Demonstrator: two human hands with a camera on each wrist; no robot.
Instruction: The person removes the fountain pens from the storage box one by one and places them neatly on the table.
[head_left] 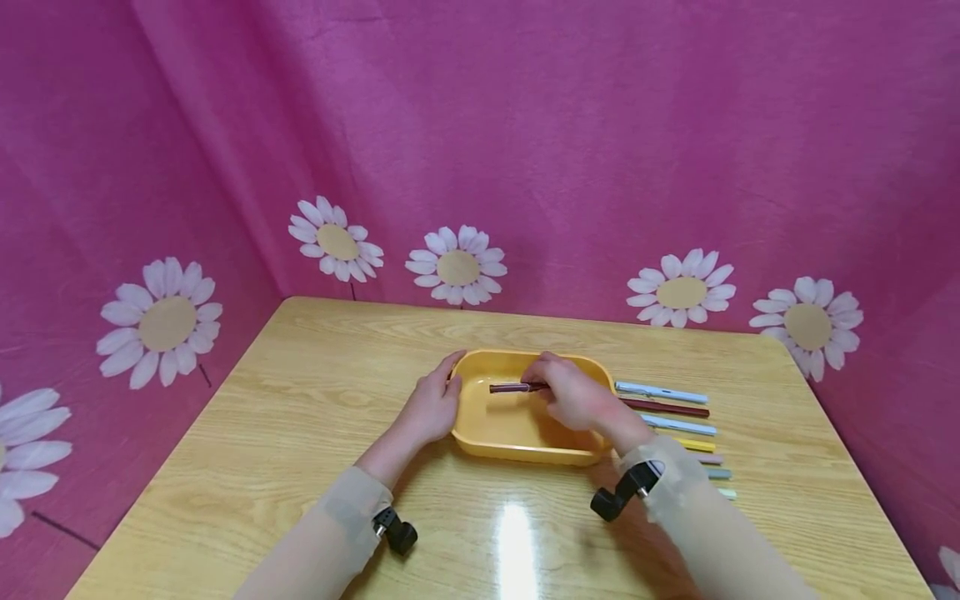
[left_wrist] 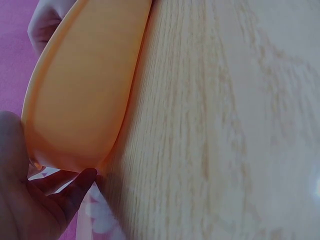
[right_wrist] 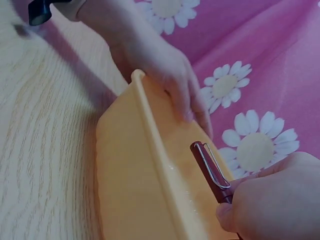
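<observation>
A yellow plastic tray (head_left: 525, 454) with raised walls sits on the table. My left hand (head_left: 437, 406) grips its left end, thumb by the rim and fingers along the outer wall, as the left wrist view also shows. Over the inside of the tray, my right hand (head_left: 572, 392) pinches a dark red pen (right_wrist: 207, 170) with a wire clip. The pen's clip end points left, and the fingers cover its other end.
To the right of the tray lie several pens in a row, among them a light blue pen (head_left: 663, 392), a dark red pen (head_left: 675, 408) and a yellow pen (head_left: 695, 445). My right forearm passes over part of the row. A pink flowered curtain (head_left: 570, 167) hangs behind the wooden table (head_left: 300, 375).
</observation>
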